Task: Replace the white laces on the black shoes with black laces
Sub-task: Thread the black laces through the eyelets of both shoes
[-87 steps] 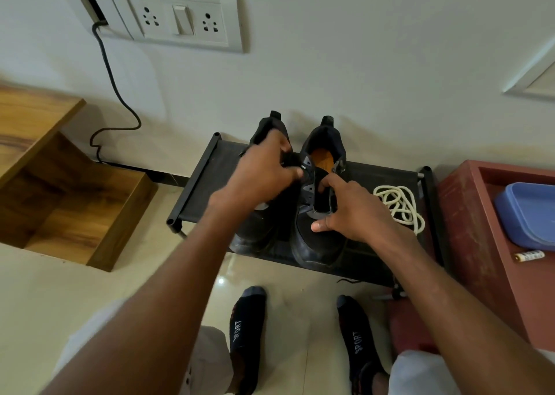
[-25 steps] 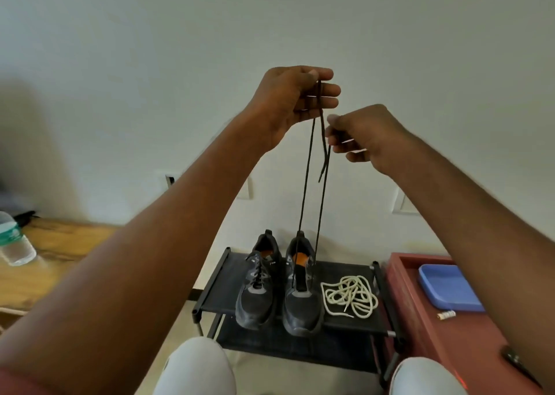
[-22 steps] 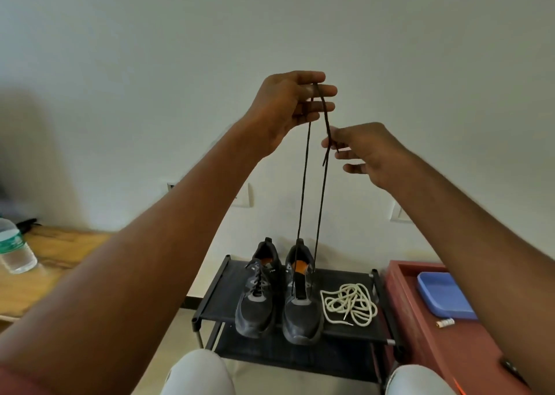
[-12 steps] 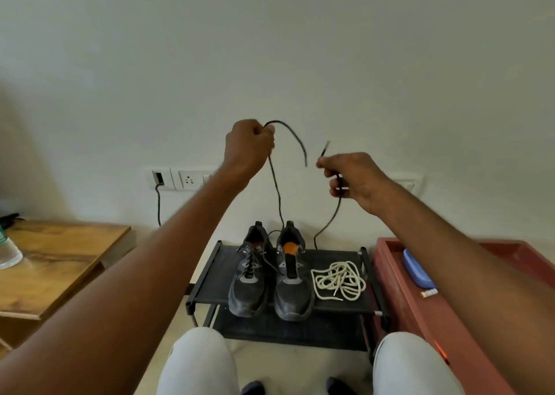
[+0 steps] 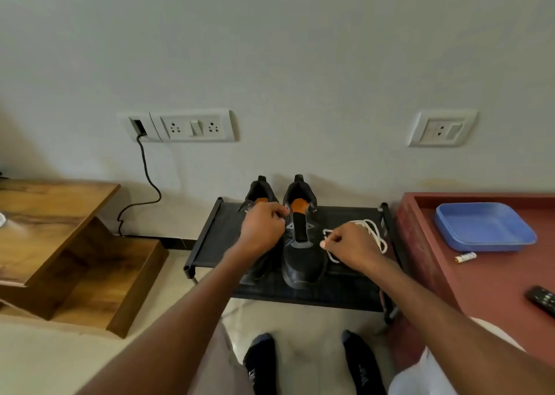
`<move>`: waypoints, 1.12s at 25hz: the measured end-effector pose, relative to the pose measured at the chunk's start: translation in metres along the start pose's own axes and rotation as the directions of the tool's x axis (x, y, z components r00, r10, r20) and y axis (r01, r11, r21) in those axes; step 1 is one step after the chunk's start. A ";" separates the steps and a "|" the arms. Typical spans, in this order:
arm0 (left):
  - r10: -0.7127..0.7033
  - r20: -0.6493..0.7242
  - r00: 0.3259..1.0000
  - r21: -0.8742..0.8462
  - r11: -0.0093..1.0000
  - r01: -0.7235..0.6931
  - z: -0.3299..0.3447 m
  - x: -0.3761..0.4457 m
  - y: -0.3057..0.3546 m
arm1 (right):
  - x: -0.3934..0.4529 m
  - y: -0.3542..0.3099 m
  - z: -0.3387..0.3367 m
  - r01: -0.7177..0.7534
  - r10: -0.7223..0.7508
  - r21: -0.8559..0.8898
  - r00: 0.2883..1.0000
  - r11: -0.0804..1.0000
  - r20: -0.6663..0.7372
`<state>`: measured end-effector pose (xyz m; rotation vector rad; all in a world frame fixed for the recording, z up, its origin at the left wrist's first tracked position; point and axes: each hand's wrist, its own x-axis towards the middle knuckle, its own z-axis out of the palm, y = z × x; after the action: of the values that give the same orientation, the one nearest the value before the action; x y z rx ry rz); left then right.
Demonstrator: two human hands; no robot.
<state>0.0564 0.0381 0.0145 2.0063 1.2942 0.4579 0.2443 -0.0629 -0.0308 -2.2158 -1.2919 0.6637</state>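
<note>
Both hands lowered to black shoes, fingers curled, grip unclear

The left shoe (mostly) and white laces sit behind hands.

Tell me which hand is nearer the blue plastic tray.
Right. The right hand is over the white laces, left of the blue plastic tray; the left hand is farther left, at the shoes.

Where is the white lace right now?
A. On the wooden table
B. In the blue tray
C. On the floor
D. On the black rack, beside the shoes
D: the white lace lies coiled on the black rack, right of the shoes, partly behind the right hand.
</note>
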 end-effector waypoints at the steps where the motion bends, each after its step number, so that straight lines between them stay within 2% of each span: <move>1: 0.040 0.063 0.997 0.095 0.994 -0.046 0.012 0.005 -0.010 | 0.006 0.000 0.004 0.028 -0.028 -0.056 1.000 0.998 0.005; 3: 0.076 0.168 0.983 0.262 0.958 -0.118 0.026 0.017 -0.025 | 0.016 -0.006 0.008 0.064 -0.064 -0.123 0.998 0.990 0.007; 5: 0.068 0.213 0.975 0.387 0.910 -0.148 0.028 0.029 -0.029 | 0.025 -0.011 0.013 0.079 -0.075 -0.168 0.997 0.983 0.028; 9: 0.060 0.283 0.957 0.457 0.869 -0.190 0.028 0.039 -0.041 | 0.034 -0.016 0.022 0.053 -0.047 -0.197 0.998 0.979 0.034; 13: 0.070 0.315 0.946 0.583 0.772 -0.252 0.035 0.035 -0.041 | 0.037 -0.018 0.015 0.039 -0.025 -0.233 0.998 0.972 0.065; 15: 0.061 0.296 0.953 0.607 0.758 -0.237 0.034 0.035 -0.040 | 0.034 -0.017 0.002 -0.036 0.035 -0.291 0.999 0.956 -0.007; 18: 0.062 0.302 0.951 0.609 0.756 -0.242 0.033 0.033 -0.038 | 0.034 -0.001 -0.032 -0.249 0.183 -0.298 0.956 0.922 -0.231; 21: 0.060 0.308 0.949 0.610 0.754 -0.246 0.031 0.032 -0.034 | 0.034 0.015 -0.050 -0.321 0.230 -0.295 0.925 0.900 -0.303; 25: 0.083 0.320 0.944 0.481 0.844 -0.237 0.024 0.030 -0.029 | 0.031 0.007 -0.036 -0.212 0.157 -0.236 0.960 0.948 -0.234; 28: 0.083 0.105 0.991 0.374 0.920 -0.116 0.009 0.027 -0.017 | 0.025 -0.015 -0.026 0.004 -0.004 -0.003 0.954 1.000 -0.299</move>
<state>0.0628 0.0629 -0.0058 2.3928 1.3063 0.1682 0.2622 -0.0389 -0.0057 -2.2110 -1.1417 0.3074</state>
